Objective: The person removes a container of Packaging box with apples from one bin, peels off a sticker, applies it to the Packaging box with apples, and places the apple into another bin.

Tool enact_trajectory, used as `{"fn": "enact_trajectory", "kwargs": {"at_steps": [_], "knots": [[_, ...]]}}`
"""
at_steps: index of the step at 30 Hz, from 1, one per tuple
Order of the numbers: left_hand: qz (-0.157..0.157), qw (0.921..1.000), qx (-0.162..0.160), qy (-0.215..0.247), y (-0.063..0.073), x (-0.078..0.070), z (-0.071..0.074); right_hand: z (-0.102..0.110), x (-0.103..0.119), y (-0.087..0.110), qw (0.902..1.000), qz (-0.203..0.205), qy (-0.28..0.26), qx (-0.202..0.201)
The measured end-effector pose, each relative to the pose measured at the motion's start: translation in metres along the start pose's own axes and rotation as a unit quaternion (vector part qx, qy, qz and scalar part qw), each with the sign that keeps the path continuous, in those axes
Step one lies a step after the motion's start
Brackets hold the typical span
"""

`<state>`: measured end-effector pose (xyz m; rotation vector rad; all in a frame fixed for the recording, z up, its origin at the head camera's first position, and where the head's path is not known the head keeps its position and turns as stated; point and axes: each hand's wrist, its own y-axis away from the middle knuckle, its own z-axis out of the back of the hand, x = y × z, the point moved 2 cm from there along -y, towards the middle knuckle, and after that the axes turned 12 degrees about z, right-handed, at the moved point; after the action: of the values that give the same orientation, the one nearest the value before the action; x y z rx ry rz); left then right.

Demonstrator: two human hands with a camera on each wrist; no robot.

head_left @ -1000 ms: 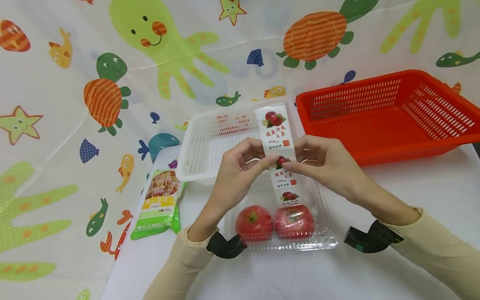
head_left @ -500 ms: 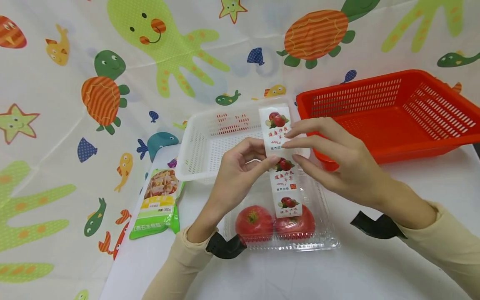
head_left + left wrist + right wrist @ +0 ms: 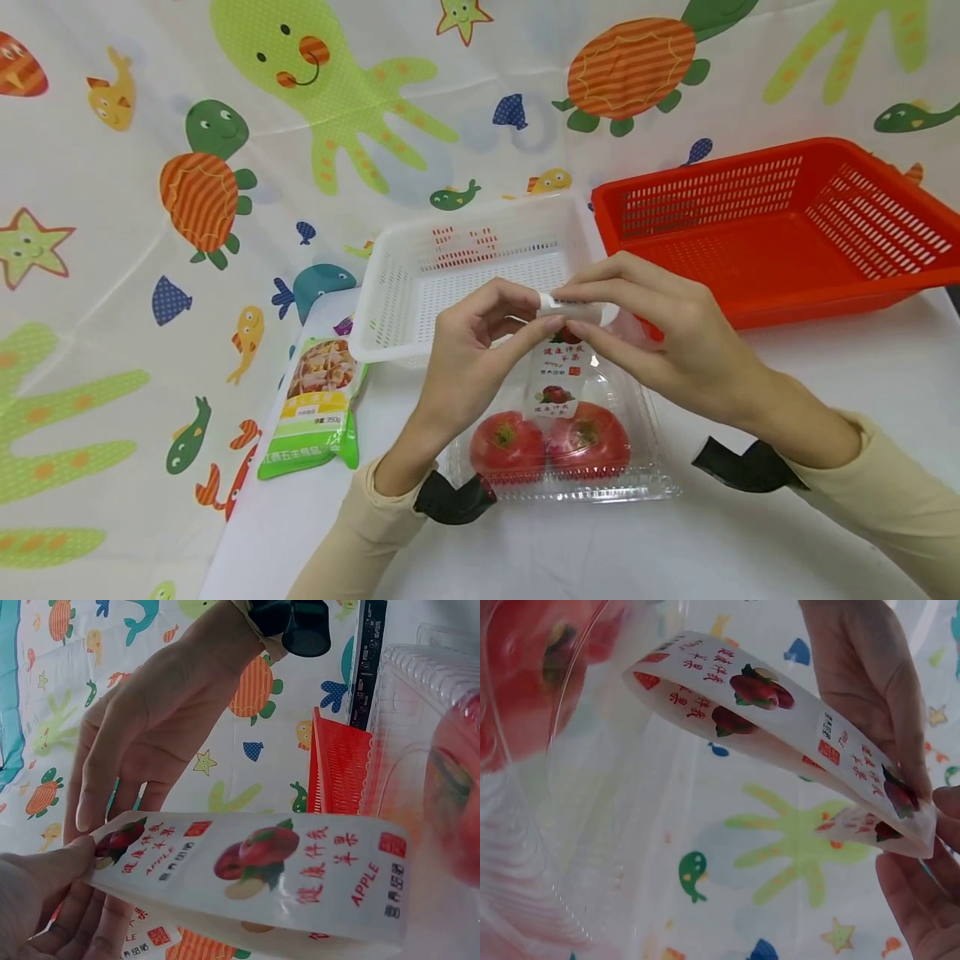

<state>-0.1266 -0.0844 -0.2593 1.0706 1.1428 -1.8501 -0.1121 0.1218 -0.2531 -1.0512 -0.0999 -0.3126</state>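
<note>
"So, where does the printed label strip (image 3: 557,379) lie?"

"Between the left hand (image 3: 480,354), at its 9 o'clock, and the right hand (image 3: 660,333), at its 3 o'clock. It hangs above the clear box (image 3: 600,492) on the bench (image 3: 570,550)."

"And its long axis?"

"Seen from the head, it runs down from the curled upper part toward 6 o'clock, the free end reaching the tops of the two apples (image 3: 508,446)."

"Which hand is nearer?"

"Neither. The left pinches the strip, and the right grips the curl between fingertips and thumb."

"Does it touch the lid?"

"One cannot tell."
</note>
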Motion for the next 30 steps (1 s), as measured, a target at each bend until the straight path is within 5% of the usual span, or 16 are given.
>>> {"fn": "enact_trajectory", "kwargs": {"at_steps": [15, 30], "knots": [[-0.058, 0.9977, -0.004, -0.035, 0.0011, -0.0029, -0.0018, -0.0082, 0.0017, -0.0041, 0.9891, -0.087, -0.108, -0.048], [-0.034, 0.9977, 0.028, -0.051, 0.0049, -0.0082, 0.0033, -0.0047, -0.0011, -0.0016, 0.9865, -0.105, -0.112, -0.059]]}}
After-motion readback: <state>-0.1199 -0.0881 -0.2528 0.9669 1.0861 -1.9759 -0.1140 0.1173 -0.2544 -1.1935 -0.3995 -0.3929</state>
